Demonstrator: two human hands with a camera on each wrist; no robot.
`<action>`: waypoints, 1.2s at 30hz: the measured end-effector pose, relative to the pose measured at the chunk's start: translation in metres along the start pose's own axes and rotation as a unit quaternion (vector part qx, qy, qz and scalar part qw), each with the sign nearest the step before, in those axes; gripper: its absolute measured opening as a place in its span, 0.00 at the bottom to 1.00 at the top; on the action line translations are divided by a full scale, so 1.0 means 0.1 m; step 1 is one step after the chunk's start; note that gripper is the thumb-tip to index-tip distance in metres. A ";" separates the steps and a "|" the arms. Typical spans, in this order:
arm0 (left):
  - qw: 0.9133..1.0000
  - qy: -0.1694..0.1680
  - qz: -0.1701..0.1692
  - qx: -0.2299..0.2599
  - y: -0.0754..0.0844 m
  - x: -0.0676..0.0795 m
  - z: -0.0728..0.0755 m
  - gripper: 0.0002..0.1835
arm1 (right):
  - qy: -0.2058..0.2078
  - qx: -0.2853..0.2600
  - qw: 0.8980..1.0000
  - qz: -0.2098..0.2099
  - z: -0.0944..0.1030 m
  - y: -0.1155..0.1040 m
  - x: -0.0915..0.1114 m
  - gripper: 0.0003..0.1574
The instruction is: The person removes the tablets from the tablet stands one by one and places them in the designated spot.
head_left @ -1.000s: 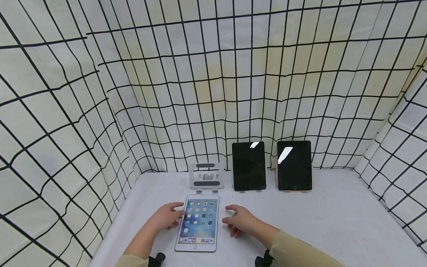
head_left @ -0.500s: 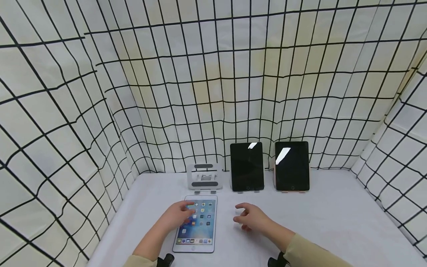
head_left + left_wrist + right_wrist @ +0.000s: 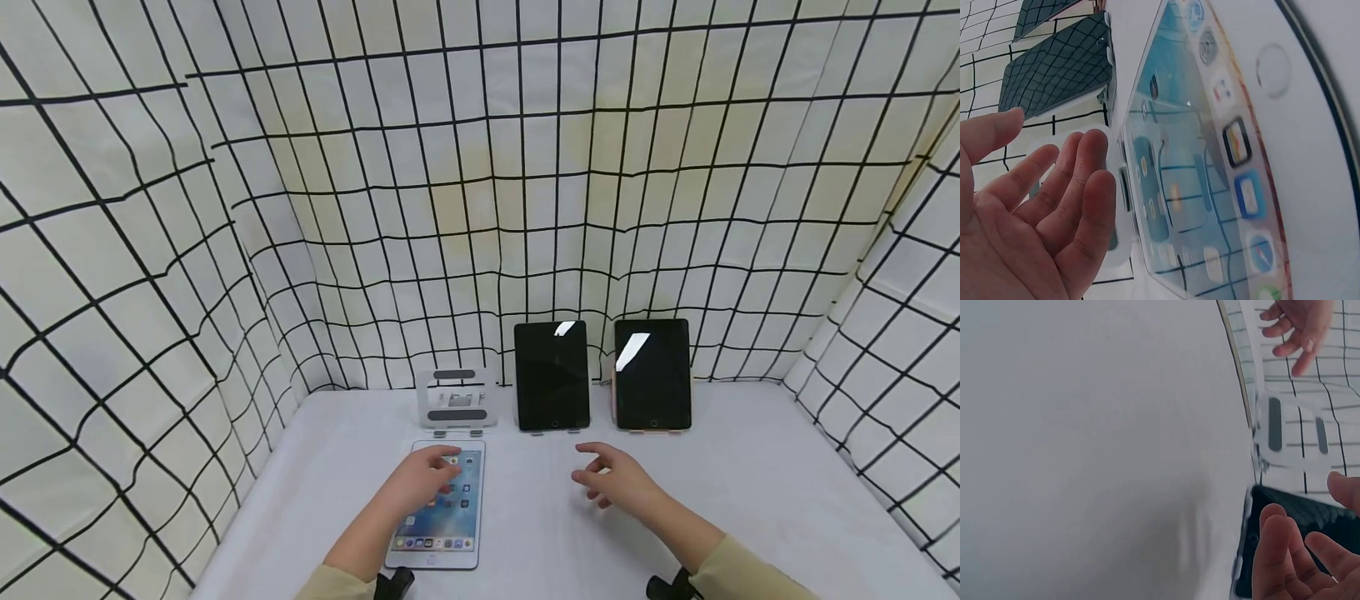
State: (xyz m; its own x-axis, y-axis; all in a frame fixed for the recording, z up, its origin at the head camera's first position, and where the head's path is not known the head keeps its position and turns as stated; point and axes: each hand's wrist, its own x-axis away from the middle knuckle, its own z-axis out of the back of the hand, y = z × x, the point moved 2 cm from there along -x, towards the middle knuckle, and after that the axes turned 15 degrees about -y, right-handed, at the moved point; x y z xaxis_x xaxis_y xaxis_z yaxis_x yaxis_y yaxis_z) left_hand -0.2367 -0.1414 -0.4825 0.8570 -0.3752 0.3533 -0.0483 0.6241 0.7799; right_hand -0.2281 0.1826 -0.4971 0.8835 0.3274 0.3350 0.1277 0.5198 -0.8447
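Relaxed, with fingers loosely spread and nothing held, the left grip (image 3: 423, 482) hovers above the upper left part of a white iPad (image 3: 454, 521). Likewise loose-fingered and holding nothing, the right grip (image 3: 617, 482) hangs over the counter (image 3: 555, 533), well apart from that iPad on its right side. Tan sleeves (image 3: 337, 585) cover both forearms, and black wrist-worn devices (image 3: 393, 582) show beside the cuffs.

The white iPad lies flat, face up, its home button (image 3: 431, 561) toward the person; the screen is lit on a blue home screen with a row of dock icons (image 3: 433, 543) along the bottom. A white cloth covers the counter.

Just beyond the iPad's far edge stands a pale tablet stand (image 3: 457, 414) with two dark gray strips. To its right, a black-fronted tablet (image 3: 551, 379) leans back, its screen dark with a bright glare near the top. Farther right, a second black-fronted tablet (image 3: 652, 379) leans likewise, a pinkish edge showing along its left side. Behind everything hangs a white sheet with black grid lines (image 3: 495, 192).
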 end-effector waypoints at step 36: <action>0.999 0.023 -0.025 -0.030 0.28 -0.33 -0.22 0.27 | 0.065 0.002 0.998 0.021 0.67 0.32 0.18 0.45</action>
State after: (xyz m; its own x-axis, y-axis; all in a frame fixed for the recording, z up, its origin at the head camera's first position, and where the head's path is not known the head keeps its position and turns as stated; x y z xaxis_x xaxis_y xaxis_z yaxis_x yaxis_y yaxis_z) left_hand -0.2553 -0.0967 -0.4836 0.8802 -0.3761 0.2896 0.0246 0.6454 0.7635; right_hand -0.2381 0.2582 -0.4902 0.9394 0.2435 0.2412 0.0874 0.5101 -0.8556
